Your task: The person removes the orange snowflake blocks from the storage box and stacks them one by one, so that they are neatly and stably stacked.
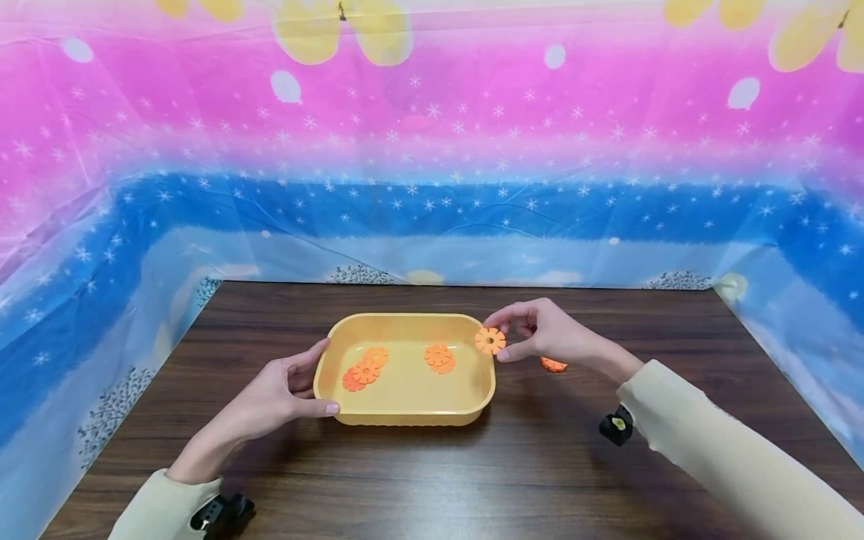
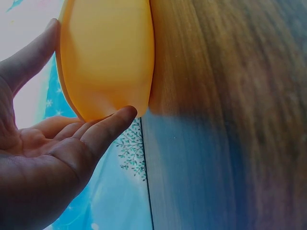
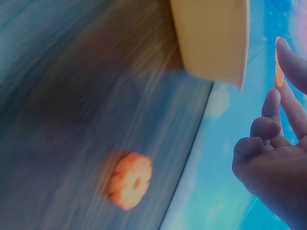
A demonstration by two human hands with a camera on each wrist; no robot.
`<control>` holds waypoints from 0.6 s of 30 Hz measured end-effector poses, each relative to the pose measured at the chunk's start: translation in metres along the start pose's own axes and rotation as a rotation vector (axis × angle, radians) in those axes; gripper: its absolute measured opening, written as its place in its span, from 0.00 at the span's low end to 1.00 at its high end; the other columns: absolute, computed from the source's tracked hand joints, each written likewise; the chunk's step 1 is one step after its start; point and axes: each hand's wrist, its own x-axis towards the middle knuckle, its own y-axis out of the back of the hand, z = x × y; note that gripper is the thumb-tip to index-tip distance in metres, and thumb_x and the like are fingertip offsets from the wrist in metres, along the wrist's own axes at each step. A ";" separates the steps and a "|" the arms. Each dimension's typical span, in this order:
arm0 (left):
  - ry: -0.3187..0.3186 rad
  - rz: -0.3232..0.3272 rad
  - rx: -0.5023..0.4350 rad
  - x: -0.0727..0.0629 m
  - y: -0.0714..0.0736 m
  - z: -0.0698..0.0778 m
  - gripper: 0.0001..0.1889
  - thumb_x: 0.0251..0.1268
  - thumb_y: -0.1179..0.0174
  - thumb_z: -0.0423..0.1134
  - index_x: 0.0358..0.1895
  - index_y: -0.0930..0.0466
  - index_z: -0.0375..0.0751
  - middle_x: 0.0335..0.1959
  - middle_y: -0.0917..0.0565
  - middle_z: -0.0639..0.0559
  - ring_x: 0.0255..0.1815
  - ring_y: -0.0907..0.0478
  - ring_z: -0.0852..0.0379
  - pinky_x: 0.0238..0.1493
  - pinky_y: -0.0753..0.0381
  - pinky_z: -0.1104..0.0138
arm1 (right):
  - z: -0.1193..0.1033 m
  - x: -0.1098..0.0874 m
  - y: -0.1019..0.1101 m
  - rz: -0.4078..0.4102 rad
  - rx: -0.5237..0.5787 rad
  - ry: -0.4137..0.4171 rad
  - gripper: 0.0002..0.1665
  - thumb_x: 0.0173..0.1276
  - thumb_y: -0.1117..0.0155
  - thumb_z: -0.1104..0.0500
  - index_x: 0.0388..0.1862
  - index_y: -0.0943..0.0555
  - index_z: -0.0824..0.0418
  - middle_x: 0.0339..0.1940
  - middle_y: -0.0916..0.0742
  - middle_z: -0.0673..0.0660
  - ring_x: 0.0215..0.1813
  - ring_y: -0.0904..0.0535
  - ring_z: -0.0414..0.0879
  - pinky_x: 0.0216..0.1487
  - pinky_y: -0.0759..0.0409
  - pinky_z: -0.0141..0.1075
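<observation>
A shallow yellow plastic tray [image 1: 405, 375] with rounded corners is at the middle of the table. My left hand [image 1: 270, 397] grips its left end, thumb at the front rim and fingers along the side; the left wrist view shows the fingers against the tray's wall [image 2: 108, 57]. Between thumb and index finger, my right hand [image 1: 550, 334] pinches an orange flower-shaped disc [image 1: 498, 346] with a hole in its centre, held up by the tray's right rim. More such discs lie inside: a left cluster [image 1: 367, 370] and an overlapping right pair [image 1: 437, 354].
Another orange disc or small stack [image 3: 127, 184] lies on the dark wooden table [image 1: 418, 487] right of the tray, partly hidden behind my right wrist in the head view. A patterned pink and blue cloth [image 1: 432, 210] hangs around the table's back and sides.
</observation>
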 end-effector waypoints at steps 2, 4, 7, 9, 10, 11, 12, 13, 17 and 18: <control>0.000 0.004 0.005 0.000 0.000 0.000 0.56 0.60 0.23 0.34 0.84 0.54 0.31 0.82 0.46 0.29 0.75 0.33 0.34 0.63 0.19 0.58 | 0.005 -0.005 0.003 0.014 -0.010 -0.028 0.26 0.60 0.17 0.60 0.58 0.12 0.55 0.42 0.17 0.62 0.27 0.37 0.48 0.30 0.38 0.32; -0.002 0.007 0.012 0.000 0.000 0.000 0.55 0.60 0.23 0.33 0.84 0.54 0.31 0.82 0.46 0.30 0.74 0.32 0.34 0.63 0.19 0.59 | 0.010 -0.010 0.006 0.027 -0.022 -0.057 0.25 0.60 0.18 0.60 0.58 0.12 0.55 0.42 0.18 0.64 0.28 0.36 0.48 0.30 0.38 0.33; -0.005 0.006 0.016 0.000 -0.001 0.000 0.55 0.60 0.23 0.33 0.84 0.54 0.31 0.82 0.45 0.30 0.74 0.31 0.34 0.63 0.19 0.59 | 0.018 -0.017 0.010 0.043 -0.037 -0.094 0.26 0.61 0.18 0.60 0.58 0.13 0.55 0.41 0.19 0.65 0.29 0.35 0.49 0.30 0.38 0.33; -0.002 0.005 0.016 0.000 -0.001 0.000 0.55 0.60 0.23 0.34 0.84 0.54 0.32 0.82 0.45 0.30 0.74 0.31 0.34 0.63 0.19 0.59 | 0.024 -0.021 0.013 0.054 -0.032 -0.112 0.26 0.61 0.19 0.61 0.59 0.13 0.56 0.42 0.19 0.66 0.29 0.35 0.49 0.30 0.37 0.33; 0.000 0.005 0.015 0.000 0.000 0.000 0.55 0.60 0.23 0.34 0.84 0.54 0.32 0.82 0.45 0.30 0.74 0.31 0.34 0.63 0.19 0.59 | 0.027 -0.023 0.014 0.057 -0.029 -0.119 0.26 0.61 0.19 0.60 0.59 0.13 0.57 0.42 0.19 0.67 0.29 0.35 0.49 0.29 0.37 0.33; 0.003 0.005 0.015 0.000 0.000 0.000 0.55 0.60 0.23 0.34 0.84 0.54 0.32 0.82 0.45 0.30 0.74 0.31 0.35 0.63 0.19 0.59 | 0.031 -0.025 0.015 0.060 -0.026 -0.123 0.26 0.61 0.18 0.60 0.59 0.13 0.57 0.43 0.19 0.67 0.29 0.35 0.49 0.29 0.37 0.33; 0.005 0.006 0.015 0.000 0.000 0.000 0.55 0.60 0.23 0.34 0.84 0.54 0.32 0.82 0.45 0.30 0.74 0.31 0.35 0.63 0.19 0.59 | 0.034 -0.028 0.017 0.062 -0.020 -0.127 0.27 0.61 0.18 0.60 0.59 0.14 0.58 0.43 0.19 0.68 0.29 0.35 0.49 0.29 0.37 0.32; 0.007 0.006 0.015 0.000 0.000 0.000 0.55 0.60 0.23 0.34 0.84 0.54 0.32 0.82 0.45 0.31 0.74 0.31 0.35 0.63 0.19 0.59 | 0.037 -0.030 0.018 0.065 -0.017 -0.128 0.27 0.60 0.18 0.60 0.59 0.14 0.58 0.43 0.19 0.68 0.29 0.35 0.49 0.28 0.37 0.32; 0.009 0.006 0.021 0.001 -0.001 0.001 0.56 0.60 0.23 0.35 0.84 0.54 0.32 0.82 0.45 0.30 0.74 0.31 0.35 0.63 0.19 0.58 | 0.047 -0.038 0.021 0.079 -0.022 -0.132 0.27 0.60 0.18 0.60 0.58 0.14 0.61 0.43 0.17 0.65 0.31 0.33 0.47 0.29 0.36 0.31; 0.009 0.006 0.022 0.000 -0.001 0.001 0.56 0.60 0.23 0.35 0.84 0.54 0.32 0.82 0.45 0.30 0.74 0.31 0.35 0.63 0.19 0.58 | 0.050 -0.039 0.022 0.084 -0.024 -0.134 0.27 0.60 0.18 0.60 0.58 0.14 0.61 0.42 0.17 0.64 0.31 0.33 0.47 0.30 0.35 0.31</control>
